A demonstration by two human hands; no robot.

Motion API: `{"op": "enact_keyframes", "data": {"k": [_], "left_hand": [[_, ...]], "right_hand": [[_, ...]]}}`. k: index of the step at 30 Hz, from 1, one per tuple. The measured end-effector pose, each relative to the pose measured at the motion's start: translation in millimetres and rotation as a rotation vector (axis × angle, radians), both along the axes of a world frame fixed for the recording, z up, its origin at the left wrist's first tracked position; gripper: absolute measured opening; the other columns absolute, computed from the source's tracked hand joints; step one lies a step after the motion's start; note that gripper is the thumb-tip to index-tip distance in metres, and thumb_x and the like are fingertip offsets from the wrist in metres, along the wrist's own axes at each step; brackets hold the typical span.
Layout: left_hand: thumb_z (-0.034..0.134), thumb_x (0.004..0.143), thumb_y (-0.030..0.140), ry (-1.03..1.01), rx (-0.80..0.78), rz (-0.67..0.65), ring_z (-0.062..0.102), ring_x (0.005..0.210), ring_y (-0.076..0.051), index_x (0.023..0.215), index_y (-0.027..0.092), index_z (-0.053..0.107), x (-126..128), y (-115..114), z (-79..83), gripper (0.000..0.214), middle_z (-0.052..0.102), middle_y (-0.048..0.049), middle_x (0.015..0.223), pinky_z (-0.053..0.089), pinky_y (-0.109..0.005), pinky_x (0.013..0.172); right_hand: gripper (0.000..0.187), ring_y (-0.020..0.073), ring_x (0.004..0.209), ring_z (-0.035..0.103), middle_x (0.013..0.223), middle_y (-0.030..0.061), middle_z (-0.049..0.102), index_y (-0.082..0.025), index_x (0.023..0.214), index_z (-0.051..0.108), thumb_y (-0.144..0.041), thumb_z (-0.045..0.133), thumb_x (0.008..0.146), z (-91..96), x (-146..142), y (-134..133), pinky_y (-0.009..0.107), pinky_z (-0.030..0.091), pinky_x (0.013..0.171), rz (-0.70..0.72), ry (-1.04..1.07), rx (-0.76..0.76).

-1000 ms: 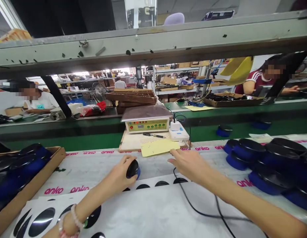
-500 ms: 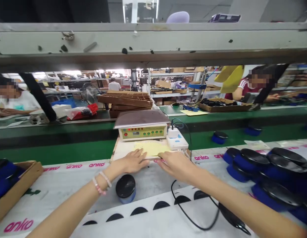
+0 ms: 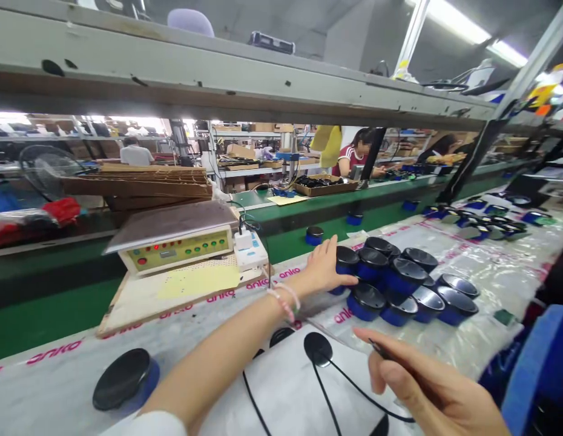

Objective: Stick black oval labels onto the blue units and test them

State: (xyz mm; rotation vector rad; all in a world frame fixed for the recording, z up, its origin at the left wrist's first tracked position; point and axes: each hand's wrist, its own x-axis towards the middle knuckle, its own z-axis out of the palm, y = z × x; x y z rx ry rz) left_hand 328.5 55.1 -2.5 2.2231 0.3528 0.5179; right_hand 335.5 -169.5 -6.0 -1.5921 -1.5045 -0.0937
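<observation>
My left hand (image 3: 324, 266), with a beaded bracelet (image 3: 284, 301) at the wrist, reaches to the near-left edge of a cluster of blue round pots with black glossy tops (image 3: 372, 260). Its fingers are stretched out and the thumb is apart, close to or touching the leftmost pot. My right hand (image 3: 427, 381) is closed in front of the cluster, pinching a thin dark piece (image 3: 379, 349) whose kind does not show. Below my left wrist, black cables run over a white sheet from a black disc (image 3: 318, 349). One more such pot (image 3: 125, 381) stands apart at lower left.
A control box with buttons (image 3: 186, 242) sits on a board with yellow paper (image 3: 200, 278) and a white plug adapter (image 3: 250, 249). Behind runs a green conveyor (image 3: 286, 227) carrying pots. A shelf beam (image 3: 240, 91) crosses overhead. Co-workers (image 3: 354, 151) sit beyond the conveyor.
The view has swung to the right. Both hands have left the yellow paper: my left hand has gone over to the pots, my right hand has drawn back and closed on a thin dark piece.
</observation>
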Motion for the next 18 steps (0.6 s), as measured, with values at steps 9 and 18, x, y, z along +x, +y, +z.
{"op": "enact_keyframes", "data": {"k": [9,18], "left_hand": [[0.064,0.076,0.058,-0.15,-0.626,-0.055,0.064,0.1,-0.024,0.13,0.017,0.05,-118,-33,27.0,0.069,0.063,-0.0131,0.12,0.051,-0.037,0.085],[0.078,0.069,0.043,-0.413,-1.082,0.191,0.06,0.095,-0.017,0.115,0.023,0.065,-263,-74,28.3,0.052,0.067,-0.0037,0.103,0.044,-0.023,0.08]], "right_hand": [[0.014,0.0116,0.054,0.066,0.078,-0.0035,0.072,-0.028,0.101,0.067,-0.031,0.055,0.097,3.7,-6,19,0.013,0.052,0.048,0.056,-0.034,0.138],[0.012,0.0124,0.064,0.064,0.078,-0.0006,0.066,-0.023,0.103,0.06,-0.023,0.049,0.1,16.0,-91,69,0.02,0.05,0.058,0.332,-0.131,0.294]]}}
